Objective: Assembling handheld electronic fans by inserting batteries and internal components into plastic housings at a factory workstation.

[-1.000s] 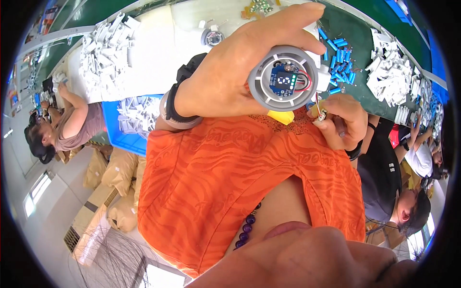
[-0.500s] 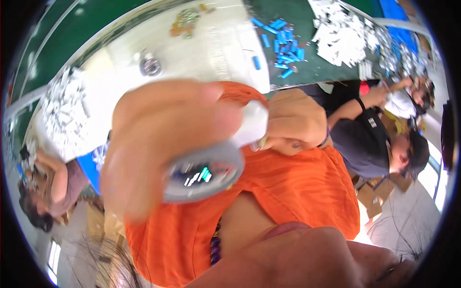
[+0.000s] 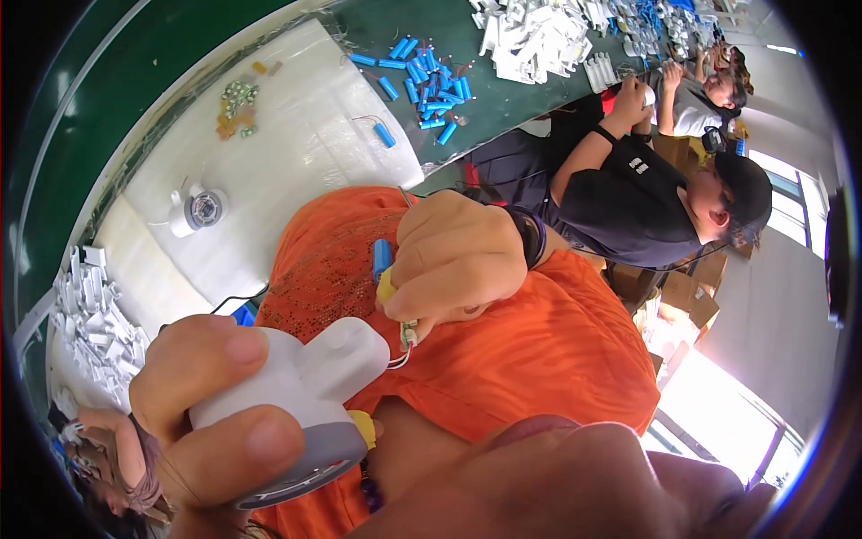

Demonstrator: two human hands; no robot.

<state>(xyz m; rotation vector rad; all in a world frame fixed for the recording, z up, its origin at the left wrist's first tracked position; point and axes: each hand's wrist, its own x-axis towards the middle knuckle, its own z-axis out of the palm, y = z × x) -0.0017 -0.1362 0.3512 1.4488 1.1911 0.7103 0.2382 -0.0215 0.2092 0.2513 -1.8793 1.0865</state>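
My left hand grips a white plastic housing with a grey round end, close to the camera at the lower left. A short white stub on it points toward my right hand. The fingers of that hand are curled round a blue cylindrical battery cell with a yellow piece beside it. Below those fingers hangs a small green circuit board. White wires run from the board to the stub. How the fingers hold the board is partly hidden.
Another white housing lies on the white mat, with small circuit boards farther back. Blue cells and white parts are heaped beyond. More white parts lie left. A co-worker sits to my right.
The housing has moved down and left and turned, so its lit face no longer shows. My right hand is lower and farther left; the blue cell and board are now visible. The view has shifted.
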